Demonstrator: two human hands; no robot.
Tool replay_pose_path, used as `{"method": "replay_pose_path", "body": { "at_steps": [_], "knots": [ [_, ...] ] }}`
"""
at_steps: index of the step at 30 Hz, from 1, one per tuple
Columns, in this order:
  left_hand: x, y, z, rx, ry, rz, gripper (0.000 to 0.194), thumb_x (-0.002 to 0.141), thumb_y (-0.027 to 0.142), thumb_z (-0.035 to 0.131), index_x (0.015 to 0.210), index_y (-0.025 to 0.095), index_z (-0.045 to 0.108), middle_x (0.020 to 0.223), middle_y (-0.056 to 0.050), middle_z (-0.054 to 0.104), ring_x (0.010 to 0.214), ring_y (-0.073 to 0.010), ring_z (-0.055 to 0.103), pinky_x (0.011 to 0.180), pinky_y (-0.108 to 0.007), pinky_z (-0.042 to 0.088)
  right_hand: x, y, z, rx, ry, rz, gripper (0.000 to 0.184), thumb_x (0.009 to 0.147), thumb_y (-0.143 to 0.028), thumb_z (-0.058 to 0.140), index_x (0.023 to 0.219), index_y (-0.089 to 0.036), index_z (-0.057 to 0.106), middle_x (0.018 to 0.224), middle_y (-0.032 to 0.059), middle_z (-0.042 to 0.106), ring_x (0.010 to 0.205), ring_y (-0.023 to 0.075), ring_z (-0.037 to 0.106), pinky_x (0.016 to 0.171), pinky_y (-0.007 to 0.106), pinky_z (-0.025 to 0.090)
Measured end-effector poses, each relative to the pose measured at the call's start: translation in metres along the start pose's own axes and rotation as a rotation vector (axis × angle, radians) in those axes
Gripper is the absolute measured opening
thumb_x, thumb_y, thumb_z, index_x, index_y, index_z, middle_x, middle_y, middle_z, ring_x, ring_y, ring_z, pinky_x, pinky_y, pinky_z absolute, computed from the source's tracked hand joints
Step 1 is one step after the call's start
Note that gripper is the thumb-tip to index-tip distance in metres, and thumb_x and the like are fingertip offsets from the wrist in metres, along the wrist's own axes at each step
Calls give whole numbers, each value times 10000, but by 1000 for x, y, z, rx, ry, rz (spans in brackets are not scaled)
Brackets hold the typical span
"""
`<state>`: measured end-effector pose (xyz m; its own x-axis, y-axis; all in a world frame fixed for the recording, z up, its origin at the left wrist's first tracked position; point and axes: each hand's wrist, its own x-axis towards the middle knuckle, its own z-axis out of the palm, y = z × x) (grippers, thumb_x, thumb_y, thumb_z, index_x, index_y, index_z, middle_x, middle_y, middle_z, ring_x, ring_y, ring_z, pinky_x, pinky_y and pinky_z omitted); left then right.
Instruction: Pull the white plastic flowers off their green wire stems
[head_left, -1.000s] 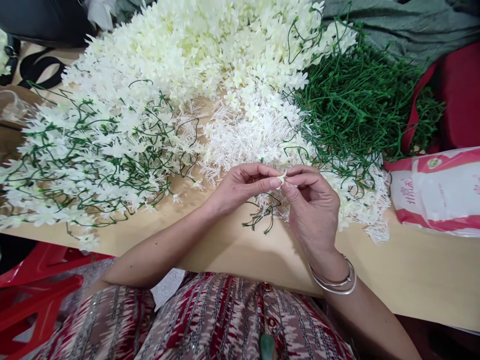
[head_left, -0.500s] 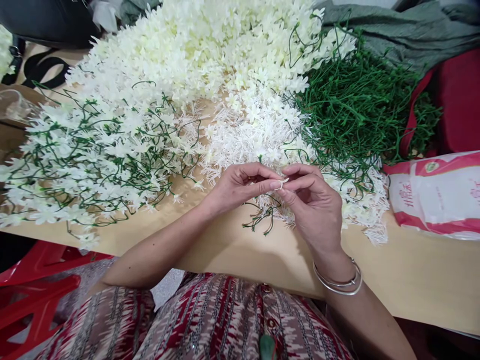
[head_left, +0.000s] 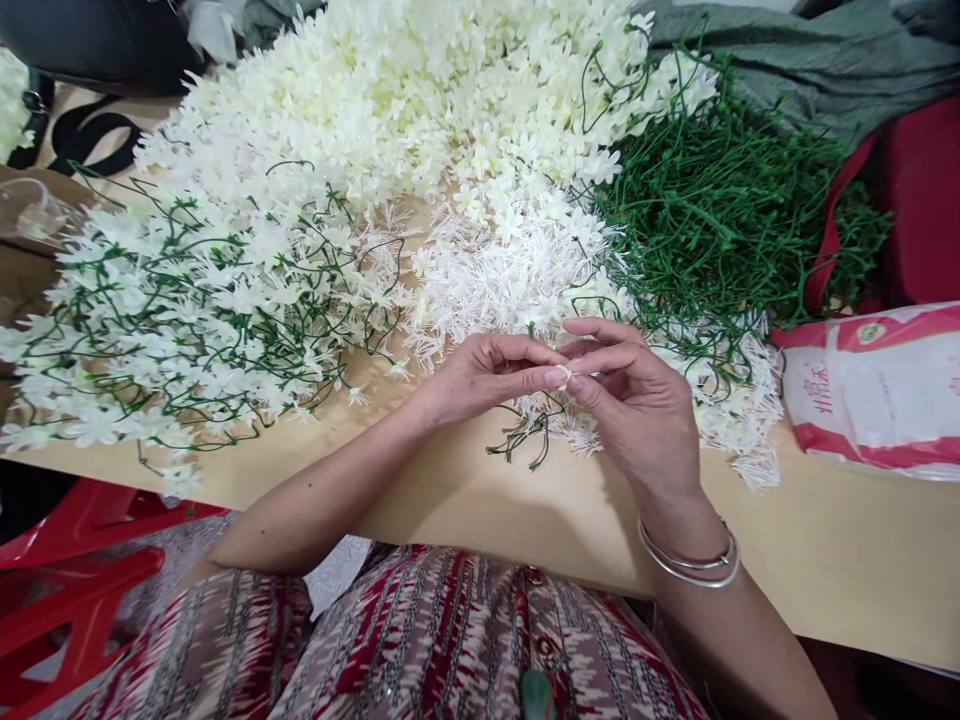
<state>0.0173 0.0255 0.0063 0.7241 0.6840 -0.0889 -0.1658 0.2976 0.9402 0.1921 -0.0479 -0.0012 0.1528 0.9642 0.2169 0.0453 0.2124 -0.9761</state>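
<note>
My left hand (head_left: 491,378) and my right hand (head_left: 646,410) meet fingertip to fingertip over the table. Between them is a small white artificial flower (head_left: 562,376), mostly hidden by the fingers. Both hands are closed in a pinch on it. Behind them lies a heap of white stamen sprigs (head_left: 495,275). A few green plastic stems (head_left: 536,440) rest on the table just below my hands. To the left spreads a pile of white flowers on green stems (head_left: 210,310), and at the right back a dense heap of loose green stems (head_left: 735,220).
Cream flower heads (head_left: 420,90) are piled at the back. A pink and white packet (head_left: 885,390) and a red bag (head_left: 926,210) sit on the right. Grey-green cloth (head_left: 817,60) lies behind. Red stools (head_left: 82,590) stand below the table's left edge.
My right hand has shifted slightly right and its upper fingers have lifted a little. My left hand stays nearly in place, with the white flower still between the fingertips.
</note>
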Motion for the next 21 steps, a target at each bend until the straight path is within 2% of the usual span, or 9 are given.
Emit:
{"method": "replay_pose_path", "body": {
  "at_steps": [6,11,16,21],
  "knots": [
    [1,-2,3,-24,70,12,270,774,402,897,927,191,825,847,-24,776,765,-98,668,742,-229,527,0,8,-1,33,63,-81,143,861,-209,807,884,-340,752,1129,2,694,1084,185,672,975,393,581],
    [0,-1,4,-19,137,55,257,788,400,888,887,177,809,826,-24,760,766,-100,656,739,-235,509,1,15,2,70,81,-100,144,861,-217,813,872,-345,749,990,-15,706,969,167,675,894,365,574],
    [-1,-2,6,-61,117,34,307,775,439,893,877,164,800,826,-32,765,782,-120,679,797,-269,533,-1,18,7,66,144,-133,143,840,-209,832,858,-328,756,943,-25,699,926,154,669,848,343,552],
    [0,-6,5,-96,95,41,297,786,445,887,884,177,808,857,-40,779,811,-133,700,832,-288,548,-3,14,10,115,154,-58,138,803,-249,864,811,-306,738,929,-21,694,910,160,662,835,349,557]
  ]
}}
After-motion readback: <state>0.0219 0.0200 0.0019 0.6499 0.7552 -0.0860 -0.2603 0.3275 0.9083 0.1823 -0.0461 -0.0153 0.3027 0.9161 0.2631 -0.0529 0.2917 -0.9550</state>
